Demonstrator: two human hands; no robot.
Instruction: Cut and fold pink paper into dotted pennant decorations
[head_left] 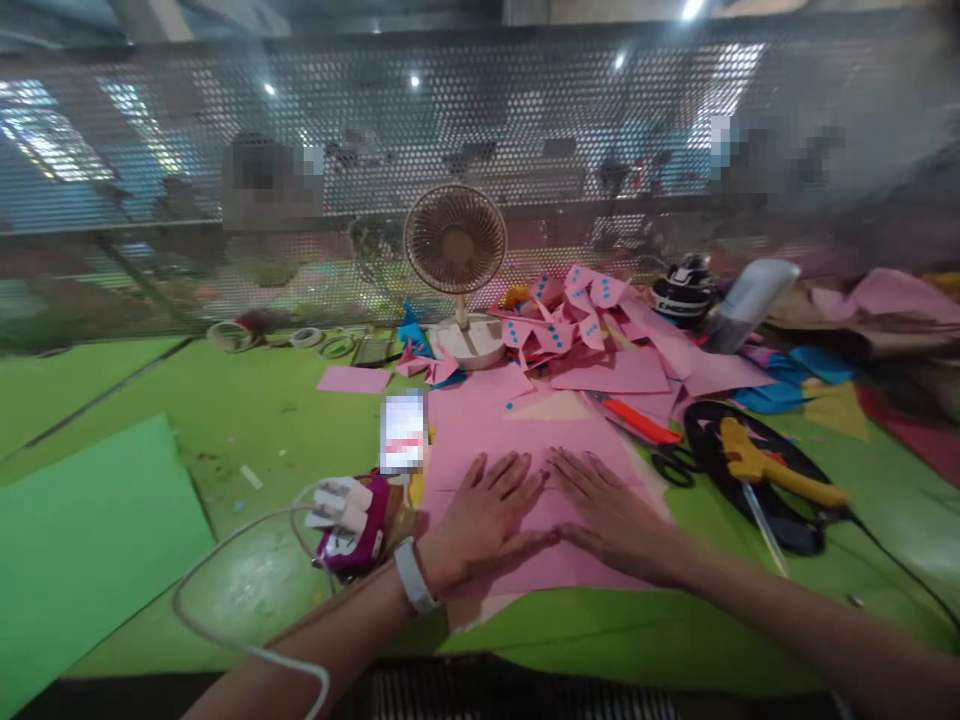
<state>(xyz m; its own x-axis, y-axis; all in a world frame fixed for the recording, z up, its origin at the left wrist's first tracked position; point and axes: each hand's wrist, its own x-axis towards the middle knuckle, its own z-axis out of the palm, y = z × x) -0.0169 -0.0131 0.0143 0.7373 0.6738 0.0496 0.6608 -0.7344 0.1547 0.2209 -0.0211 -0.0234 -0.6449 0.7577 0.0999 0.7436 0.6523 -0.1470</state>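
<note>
A large sheet of pink paper (480, 436) lies on the green table in front of me. My left hand (491, 515) rests flat on it with the fingers spread and a pale band on the wrist. Beside it, my right hand (607, 515) also presses flat on the pink paper, fingers stretched out. The two thumbs come close together near the middle of the sheet. Nothing shows in either hand. A lit phone (403, 432) lies just past the sheet's left edge. An orange-red cutter knife (641, 420) and black scissors (675, 466) are right of the sheet.
A yellow glue gun (784, 472) sits on a black tray (795, 537) at right. A small fan (456, 245) and pink paper cut-outs (559, 335) stand behind. At left are a white charger with cable (341, 505), a purple box (367, 550) and a green sheet (97, 560).
</note>
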